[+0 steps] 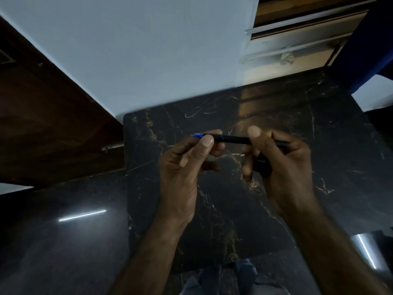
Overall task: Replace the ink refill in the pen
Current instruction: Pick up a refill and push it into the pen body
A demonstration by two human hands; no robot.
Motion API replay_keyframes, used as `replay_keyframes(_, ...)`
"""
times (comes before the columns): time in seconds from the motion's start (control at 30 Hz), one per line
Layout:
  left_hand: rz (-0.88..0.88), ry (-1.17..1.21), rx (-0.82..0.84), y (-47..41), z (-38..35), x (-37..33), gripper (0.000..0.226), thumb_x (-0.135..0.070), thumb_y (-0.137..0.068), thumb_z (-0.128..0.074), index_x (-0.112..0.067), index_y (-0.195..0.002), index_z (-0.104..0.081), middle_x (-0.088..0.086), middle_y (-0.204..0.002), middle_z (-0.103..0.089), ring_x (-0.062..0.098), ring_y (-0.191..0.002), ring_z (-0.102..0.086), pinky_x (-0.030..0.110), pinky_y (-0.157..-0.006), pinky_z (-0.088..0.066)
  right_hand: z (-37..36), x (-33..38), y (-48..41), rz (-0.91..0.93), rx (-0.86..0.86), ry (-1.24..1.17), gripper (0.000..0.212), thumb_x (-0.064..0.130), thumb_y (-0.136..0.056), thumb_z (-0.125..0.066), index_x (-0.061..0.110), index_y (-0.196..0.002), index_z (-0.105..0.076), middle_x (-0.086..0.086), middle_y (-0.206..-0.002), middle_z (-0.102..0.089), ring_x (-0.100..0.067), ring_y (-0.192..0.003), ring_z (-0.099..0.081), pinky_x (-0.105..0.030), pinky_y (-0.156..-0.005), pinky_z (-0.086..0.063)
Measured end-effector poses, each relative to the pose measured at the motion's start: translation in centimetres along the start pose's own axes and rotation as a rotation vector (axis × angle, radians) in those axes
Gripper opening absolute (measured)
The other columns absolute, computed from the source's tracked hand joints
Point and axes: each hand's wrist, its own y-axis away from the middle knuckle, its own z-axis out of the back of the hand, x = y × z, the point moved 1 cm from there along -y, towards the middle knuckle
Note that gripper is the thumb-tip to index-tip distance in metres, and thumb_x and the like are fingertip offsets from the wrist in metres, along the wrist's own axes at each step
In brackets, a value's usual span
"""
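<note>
A slim black pen (232,139) lies level between both hands above the dark marble table (212,220). Its blue tip section (197,135) pokes out to the left. My left hand (187,165) pinches the pen near that blue end with thumb and fingers. My right hand (278,167) grips the barrel's right part, thumb raised on top; the pen's rear end shows past the knuckles. A dark object, perhaps the cap, sits tucked in my right palm (261,165), mostly hidden.
The table's far edge meets a pale wall (148,60). A brown wooden door (42,124) stands at left, a window frame (297,39) at upper right. Dark glossy floor (63,241) surrounds the table's left and near sides.
</note>
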Motion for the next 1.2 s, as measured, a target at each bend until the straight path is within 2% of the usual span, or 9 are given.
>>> replay_keyframes(0.07, 0.014, 0.003, -0.026, 0.0, 0.1, 0.0, 0.017, -0.018, -0.098, -0.068, -0.024, -0.101, -0.084, 0.001, -0.094, -0.08, 0.014, -0.088, -0.074, 0.031, -0.066, -0.059, -0.2, -0.1, 0.0, -0.011, 0.013, -0.001, 0.027, 0.03, -0.096, -0.066, 0.007, -0.083, -0.07, -0.01, -0.066, -0.064, -0.026, -0.052, -0.06, -0.035, -0.049, -0.047)
replay_keyframes(0.13, 0.015, -0.005, -0.051, -0.1, 0.3, 0.1, 0.018, -0.018, -0.097, -0.068, -0.025, -0.098, -0.084, 0.0, -0.096, -0.081, 0.015, -0.087, -0.074, 0.033, -0.066, -0.058, -0.3, -0.4, 0.0, -0.007, 0.066, 0.016, 0.025, 0.022, -0.093, -0.071, 0.0, -0.104, -0.067, -0.008, -0.071, -0.068, -0.03, -0.06, -0.063, -0.037, -0.051, -0.05)
replay_keyframes(0.23, 0.01, -0.029, -0.058, -0.2, 0.7, 0.2, 0.016, -0.02, -0.096, -0.07, -0.026, -0.097, -0.084, -0.001, -0.095, -0.081, 0.015, -0.087, -0.074, 0.035, -0.067, -0.059, -0.5, -0.4, 0.0, 0.022, 0.077, 0.041, 0.006, 0.006, -0.091, -0.07, 0.001, -0.091, -0.066, -0.011, -0.069, -0.069, -0.028, -0.06, -0.064, -0.036, -0.052, -0.05)
replay_keyframes(0.37, -0.025, -0.035, -0.065, 0.0, 0.8, 0.2, 0.016, -0.027, -0.09, -0.071, -0.022, -0.099, -0.083, 0.001, -0.089, -0.08, 0.013, -0.086, -0.076, 0.03, -0.065, -0.061, -1.0, -0.8, 0.0, 0.006, -0.027, 0.036, 0.032, 0.025, -0.094, -0.068, -0.002, -0.077, -0.062, -0.01, -0.06, -0.062, -0.024, -0.047, -0.059, -0.032, -0.048, -0.046)
replay_keyframes(0.43, -0.051, -0.037, -0.087, 0.0, 0.8, 0.1, 0.017, -0.027, -0.089, -0.071, -0.021, -0.101, -0.083, 0.001, -0.088, -0.08, 0.013, -0.083, -0.075, 0.029, -0.064, -0.06, -1.2, -0.9, 0.2, 0.0, 0.011, -0.028, 0.034, 0.03, -0.093, -0.071, -0.003, -0.092, -0.064, -0.011, -0.067, -0.066, -0.025, -0.054, -0.063, -0.032, -0.05, -0.048)
replay_keyframes(0.53, -0.105, -0.048, -0.135, -0.2, 1.3, -0.1, 0.017, -0.026, -0.089, -0.072, -0.022, -0.101, -0.083, -0.001, -0.085, -0.081, 0.012, -0.077, -0.073, 0.027, -0.061, -0.057, -1.5, -0.8, 0.3, -0.012, 0.108, -0.106, 0.024, 0.009, -0.091, -0.072, 0.005, -0.113, -0.065, -0.014, -0.083, -0.073, -0.027, -0.067, -0.065, -0.035, -0.053, -0.051)
replay_keyframes(0.73, -0.167, -0.073, -0.096, -0.2, 1.9, -0.7, 0.011, -0.023, -0.087, -0.074, -0.029, -0.089, -0.084, -0.003, -0.081, -0.08, 0.009, -0.075, -0.075, 0.025, -0.06, -0.057, -2.4, -0.8, 0.1, -0.011, 0.037, -0.171, 0.008, 0.013, -0.09, -0.068, 0.006, -0.087, -0.065, -0.006, -0.069, -0.063, -0.019, -0.06, -0.062, -0.032, -0.049, -0.048)
replay_keyframes(0.9, -0.188, -0.1, -0.089, 0.0, 2.3, -1.1, 0.014, -0.023, -0.088, -0.073, -0.031, -0.094, -0.083, -0.006, -0.084, -0.081, 0.01, -0.077, -0.075, 0.025, -0.061, -0.057, -2.9, -0.3, 0.2, 0.016, 0.158, -0.136, 0.026, 0.013, -0.09, -0.067, 0.004, -0.113, -0.063, -0.008, -0.08, -0.07, -0.025, -0.066, -0.063, -0.034, -0.051, -0.05)
replay_keyframes(1.2, -0.265, -0.202, -0.011, -1.3, 4.0, -2.2, 0.018, -0.033, -0.091, -0.076, -0.025, -0.106, -0.081, -0.003, -0.089, -0.081, 0.014, -0.076, -0.075, 0.025, -0.061, -0.058, -5.7, -1.0, 0.1, -0.016, 0.006, -0.267, 0.016, 0.011, -0.09, -0.069, -0.003, -0.098, -0.065, -0.007, -0.067, -0.065, -0.017, -0.056, -0.06, -0.028, -0.046, -0.049)
